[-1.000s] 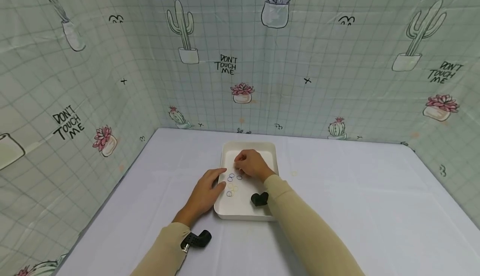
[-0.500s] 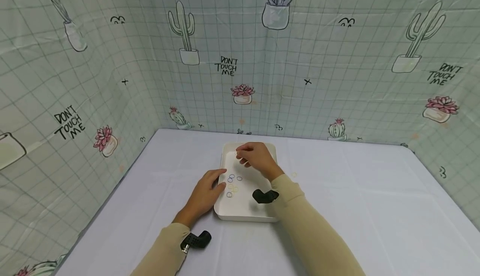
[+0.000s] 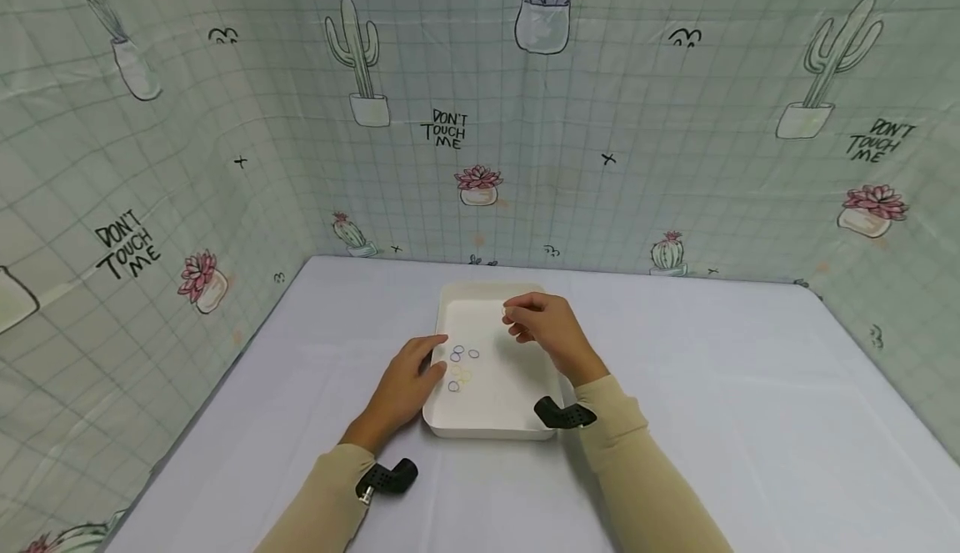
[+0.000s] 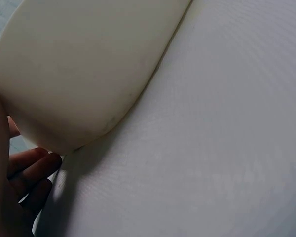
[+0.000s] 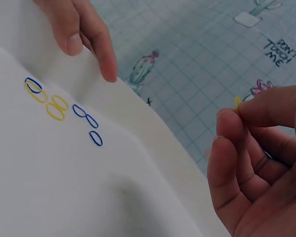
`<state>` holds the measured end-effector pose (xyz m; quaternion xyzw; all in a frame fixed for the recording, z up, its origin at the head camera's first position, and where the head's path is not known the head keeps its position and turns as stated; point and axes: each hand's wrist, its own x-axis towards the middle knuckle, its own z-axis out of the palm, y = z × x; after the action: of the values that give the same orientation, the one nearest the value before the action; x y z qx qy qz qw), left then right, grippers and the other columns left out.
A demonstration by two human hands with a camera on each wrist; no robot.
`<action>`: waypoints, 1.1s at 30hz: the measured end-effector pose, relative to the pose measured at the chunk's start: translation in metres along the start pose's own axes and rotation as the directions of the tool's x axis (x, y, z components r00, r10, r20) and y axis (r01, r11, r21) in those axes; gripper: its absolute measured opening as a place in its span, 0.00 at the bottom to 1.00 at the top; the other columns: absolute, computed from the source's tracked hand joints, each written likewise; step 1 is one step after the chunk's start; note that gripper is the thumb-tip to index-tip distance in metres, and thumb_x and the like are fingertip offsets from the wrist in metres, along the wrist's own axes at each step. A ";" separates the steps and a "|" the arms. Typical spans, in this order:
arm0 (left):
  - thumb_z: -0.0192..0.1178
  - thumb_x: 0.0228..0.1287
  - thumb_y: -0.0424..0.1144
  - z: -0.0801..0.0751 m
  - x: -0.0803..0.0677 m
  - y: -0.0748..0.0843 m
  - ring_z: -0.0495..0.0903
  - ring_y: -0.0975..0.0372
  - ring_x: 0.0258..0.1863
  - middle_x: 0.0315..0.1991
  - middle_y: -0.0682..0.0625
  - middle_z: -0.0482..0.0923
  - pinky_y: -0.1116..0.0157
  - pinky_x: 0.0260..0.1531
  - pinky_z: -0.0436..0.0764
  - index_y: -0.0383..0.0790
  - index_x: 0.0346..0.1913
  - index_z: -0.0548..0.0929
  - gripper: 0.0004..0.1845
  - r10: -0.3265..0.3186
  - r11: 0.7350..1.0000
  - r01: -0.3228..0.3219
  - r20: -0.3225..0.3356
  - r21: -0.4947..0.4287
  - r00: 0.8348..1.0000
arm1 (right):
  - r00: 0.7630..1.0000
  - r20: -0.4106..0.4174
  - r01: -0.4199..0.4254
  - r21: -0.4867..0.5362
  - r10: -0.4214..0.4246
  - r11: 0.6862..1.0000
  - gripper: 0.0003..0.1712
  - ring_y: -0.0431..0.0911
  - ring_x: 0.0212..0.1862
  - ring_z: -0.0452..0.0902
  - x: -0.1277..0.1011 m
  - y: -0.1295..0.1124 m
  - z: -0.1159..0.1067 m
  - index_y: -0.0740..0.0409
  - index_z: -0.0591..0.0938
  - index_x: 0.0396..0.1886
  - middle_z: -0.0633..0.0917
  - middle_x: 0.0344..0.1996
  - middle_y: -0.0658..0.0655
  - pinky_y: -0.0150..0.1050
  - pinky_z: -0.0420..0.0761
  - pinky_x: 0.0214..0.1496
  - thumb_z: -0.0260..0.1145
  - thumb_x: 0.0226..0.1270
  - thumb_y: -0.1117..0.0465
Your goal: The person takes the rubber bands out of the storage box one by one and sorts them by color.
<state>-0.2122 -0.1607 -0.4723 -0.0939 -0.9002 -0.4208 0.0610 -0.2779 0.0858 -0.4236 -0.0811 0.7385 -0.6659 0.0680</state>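
Note:
A white tray (image 3: 498, 419) lies on the table, with several small thin blue and yellow rubber bands near its left side. Blue bands (image 3: 473, 354) and yellow bands (image 3: 465, 376) lie close together, some overlapping. My right hand (image 3: 551, 332) is raised over the tray's right half. Between its thumb and index finger it pinches a yellow rubber band (image 5: 238, 102), mostly hidden by the fingertips. At the left rim rests my left hand (image 3: 405, 382), thumb and index finger reaching over the edge, other fingers (image 4: 32, 173) by the tray's outer wall.
White cloth (image 3: 712, 386) covers the table. A patterned curtain (image 3: 600, 103) with cactus drawings stands behind and to the left. Black wrist devices (image 3: 566, 414) sit on both forearms, the right one overlapping the tray's near right corner in the head view.
My right hand has lifted from the bands in the tray and moved right, pinching a band. The yellow band seen on the table right of the tray is now out of sight. The left hand stays.

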 end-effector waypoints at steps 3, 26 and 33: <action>0.57 0.72 0.41 -0.001 0.001 0.001 0.66 0.51 0.70 0.67 0.45 0.72 0.47 0.69 0.63 0.45 0.69 0.75 0.24 -0.001 1.000 0.001 0.007 -0.003 1.000 | 1.000 0.002 0.005 0.015 -0.005 1.000 0.18 0.48 0.35 0.81 -0.002 -0.001 -0.006 0.70 0.82 0.52 0.86 0.38 0.60 0.38 0.84 0.40 0.67 0.70 0.60; 0.57 0.73 0.41 0.000 -0.002 -0.001 0.65 0.51 0.71 0.67 0.45 0.71 0.46 0.69 0.63 0.46 0.70 0.75 0.24 -0.009 1.000 0.009 0.004 -0.002 1.000 | 0.999 0.029 0.030 -0.035 -0.029 0.999 0.23 0.49 0.38 0.81 -0.026 0.015 -0.058 0.75 0.78 0.56 0.85 0.40 0.64 0.39 0.84 0.42 0.66 0.72 0.59; 0.57 0.73 0.40 0.000 -0.001 -0.002 0.66 0.52 0.71 0.67 0.46 0.72 0.48 0.69 0.63 0.46 0.69 0.75 0.23 0.011 1.000 -0.011 0.005 -0.007 1.000 | 1.000 -0.013 -0.003 -0.054 0.002 0.999 0.24 0.49 0.39 0.81 -0.027 0.017 -0.077 0.73 0.79 0.58 0.85 0.42 0.63 0.40 0.85 0.44 0.67 0.72 0.57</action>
<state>-0.2114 -0.1622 -0.4734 -0.1000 -0.8984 -0.4234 0.0607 -0.2678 0.1678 -0.4328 -0.0779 0.7568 -0.6460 0.0620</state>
